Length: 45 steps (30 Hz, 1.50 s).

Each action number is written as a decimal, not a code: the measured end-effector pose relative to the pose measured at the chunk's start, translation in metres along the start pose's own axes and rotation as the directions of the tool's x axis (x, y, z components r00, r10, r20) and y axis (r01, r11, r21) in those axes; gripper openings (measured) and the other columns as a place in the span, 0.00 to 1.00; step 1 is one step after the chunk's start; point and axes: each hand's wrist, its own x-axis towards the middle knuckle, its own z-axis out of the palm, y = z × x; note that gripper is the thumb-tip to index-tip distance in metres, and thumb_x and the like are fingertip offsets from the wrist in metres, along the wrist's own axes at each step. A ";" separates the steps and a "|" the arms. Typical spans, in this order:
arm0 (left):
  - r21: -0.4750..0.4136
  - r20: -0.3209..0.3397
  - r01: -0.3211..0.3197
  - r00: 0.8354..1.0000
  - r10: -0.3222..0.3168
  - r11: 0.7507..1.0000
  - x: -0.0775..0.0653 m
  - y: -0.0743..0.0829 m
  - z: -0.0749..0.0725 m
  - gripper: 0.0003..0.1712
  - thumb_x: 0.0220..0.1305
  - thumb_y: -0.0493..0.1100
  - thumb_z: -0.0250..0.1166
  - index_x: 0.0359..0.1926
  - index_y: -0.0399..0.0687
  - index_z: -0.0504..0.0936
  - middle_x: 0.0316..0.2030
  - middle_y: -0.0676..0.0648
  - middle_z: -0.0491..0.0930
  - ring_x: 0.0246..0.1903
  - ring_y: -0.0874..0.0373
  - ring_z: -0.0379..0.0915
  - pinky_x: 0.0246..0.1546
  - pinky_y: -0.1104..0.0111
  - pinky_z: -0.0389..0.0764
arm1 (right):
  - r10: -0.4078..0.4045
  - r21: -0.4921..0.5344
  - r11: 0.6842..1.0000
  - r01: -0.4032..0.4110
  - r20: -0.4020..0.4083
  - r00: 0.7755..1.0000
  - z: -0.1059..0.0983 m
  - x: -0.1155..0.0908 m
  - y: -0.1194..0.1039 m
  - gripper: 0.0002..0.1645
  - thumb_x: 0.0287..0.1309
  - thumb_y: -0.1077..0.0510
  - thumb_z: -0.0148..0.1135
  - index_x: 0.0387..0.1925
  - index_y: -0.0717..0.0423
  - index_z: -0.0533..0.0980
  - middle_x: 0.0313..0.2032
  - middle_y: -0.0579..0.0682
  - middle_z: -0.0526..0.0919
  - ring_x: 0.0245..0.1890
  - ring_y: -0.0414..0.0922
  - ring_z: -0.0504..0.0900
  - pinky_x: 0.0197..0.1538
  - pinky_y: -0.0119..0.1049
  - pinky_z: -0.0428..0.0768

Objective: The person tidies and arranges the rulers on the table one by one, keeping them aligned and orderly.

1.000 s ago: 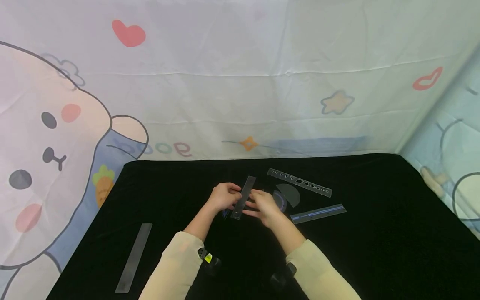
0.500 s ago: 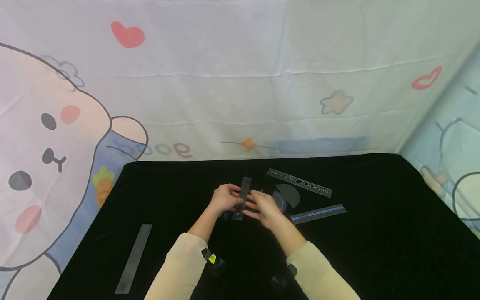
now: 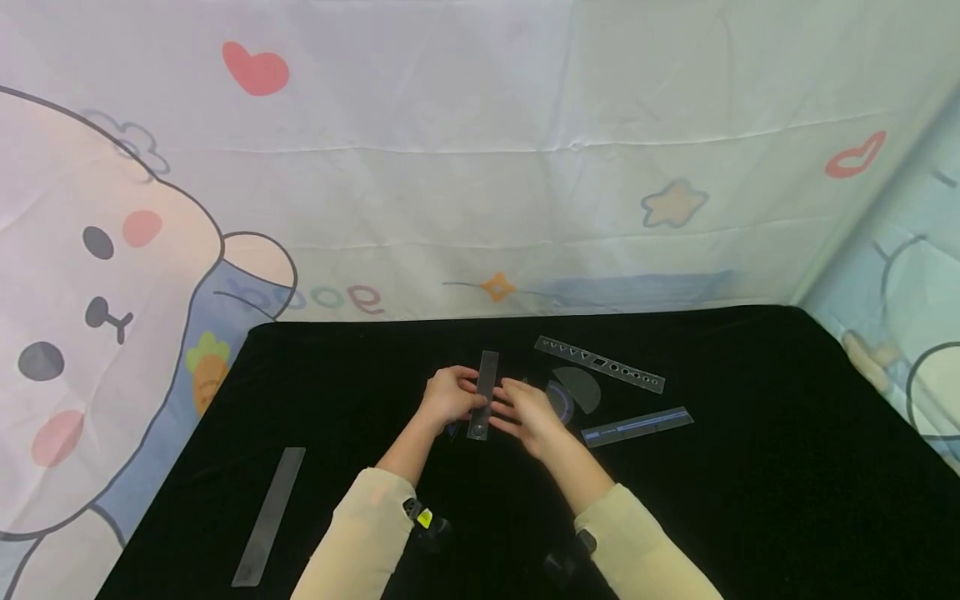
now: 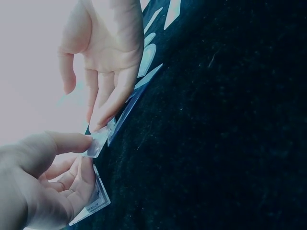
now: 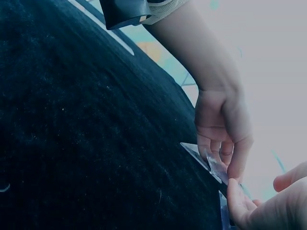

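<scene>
A short clear ruler (image 3: pixel 488 367) stands nearly lengthwise to the view, pinched at its left edge between the thumb and fingers of my left hand (image 3: pixel 450 397). Facing it from the right is my right hand (image 3: pixel 528 414), fingers extended, with fingertips right at the ruler's edge. In the left wrist view, the thumb of the left hand (image 4: pixel 43 177) lies on top of the ruler (image 4: pixel 99 143). Beneath that hand shows the corner of a clear set square (image 4: pixel 100 201), mostly hidden. Another blue-edged clear piece (image 4: pixel 134 108) lies below the right hand.
To the right on the black cloth (image 3: pixel 750 467) lie a stencil ruler (image 3: pixel 600 364) with cut-out shapes, a grey half-disc (image 3: pixel 579 389), a partly covered protractor (image 3: pixel 559 402) and a blue-striped ruler (image 3: pixel 637 427). A long ruler (image 3: pixel 268 517) lies at the left. A printed curtain (image 3: pixel 465 167) hangs behind.
The held ruler has swung from a rightward slant to nearly upright in the head view, its far end moving left. My left forearm has shifted slightly right; the right hand barely moved.
</scene>
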 end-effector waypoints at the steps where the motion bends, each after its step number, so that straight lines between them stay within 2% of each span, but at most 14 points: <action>1: -0.003 0.000 0.000 1.000 0.000 1.000 0.000 0.000 0.000 0.26 0.54 0.36 0.66 0.55 0.40 0.72 0.38 0.43 0.78 0.31 0.55 0.79 0.29 0.67 0.83 | -0.003 -0.003 1.000 0.003 -0.001 1.000 0.000 0.000 0.000 0.28 0.69 0.57 0.37 0.67 0.64 0.52 0.63 0.64 0.62 0.60 0.58 0.67 0.58 0.47 0.72; 9: -0.027 0.039 0.002 0.999 -0.001 1.000 -0.008 0.001 -0.007 0.29 0.54 0.38 0.65 0.57 0.46 0.69 0.35 0.45 0.80 0.30 0.56 0.79 0.31 0.66 0.83 | -0.028 -0.036 0.999 0.028 -0.015 0.999 -0.003 0.001 0.001 0.28 0.69 0.56 0.39 0.66 0.62 0.55 0.61 0.64 0.66 0.57 0.56 0.71 0.57 0.46 0.73; 15: -0.051 0.099 -0.025 0.995 0.030 0.998 -0.017 0.001 -0.012 0.30 0.54 0.38 0.65 0.59 0.49 0.68 0.34 0.45 0.80 0.30 0.56 0.79 0.32 0.66 0.82 | -0.029 -0.031 0.999 0.028 -0.037 0.999 0.000 0.002 0.002 0.26 0.66 0.58 0.44 0.64 0.61 0.59 0.57 0.63 0.67 0.53 0.53 0.73 0.55 0.44 0.75; 21: -0.058 0.117 -0.048 0.992 0.055 0.997 -0.025 -0.001 -0.017 0.29 0.54 0.38 0.65 0.58 0.50 0.68 0.34 0.45 0.80 0.31 0.56 0.78 0.32 0.66 0.82 | -0.037 -0.024 0.999 0.035 -0.049 0.998 0.005 0.002 0.002 0.26 0.63 0.58 0.49 0.62 0.59 0.62 0.54 0.61 0.69 0.47 0.49 0.75 0.51 0.42 0.78; 31: -0.040 0.158 -0.091 0.983 0.096 0.995 -0.040 -0.007 -0.021 0.29 0.54 0.37 0.65 0.58 0.50 0.69 0.32 0.46 0.80 0.30 0.56 0.78 0.30 0.66 0.82 | -0.040 -0.049 0.998 0.035 -0.113 0.993 0.006 0.007 -0.001 0.25 0.62 0.57 0.52 0.60 0.54 0.62 0.53 0.60 0.71 0.41 0.46 0.77 0.44 0.39 0.82; 37: -0.019 0.177 -0.119 0.977 0.120 0.993 -0.049 -0.013 -0.023 0.31 0.52 0.39 0.66 0.59 0.50 0.68 0.33 0.46 0.78 0.30 0.56 0.77 0.29 0.66 0.82 | -0.070 -0.112 0.992 0.054 -0.140 0.988 0.008 0.005 -0.001 0.26 0.59 0.60 0.55 0.58 0.53 0.62 0.51 0.59 0.72 0.35 0.44 0.76 0.38 0.37 0.83; 45: -0.001 0.184 -0.131 0.975 0.129 0.991 -0.059 -0.019 -0.025 0.31 0.53 0.39 0.66 0.59 0.50 0.68 0.32 0.47 0.79 0.28 0.56 0.77 0.29 0.66 0.81 | -0.121 -0.201 0.975 0.094 -0.128 0.984 0.012 0.004 0.005 0.22 0.59 0.63 0.55 0.54 0.53 0.62 0.45 0.59 0.73 0.31 0.43 0.75 0.31 0.35 0.83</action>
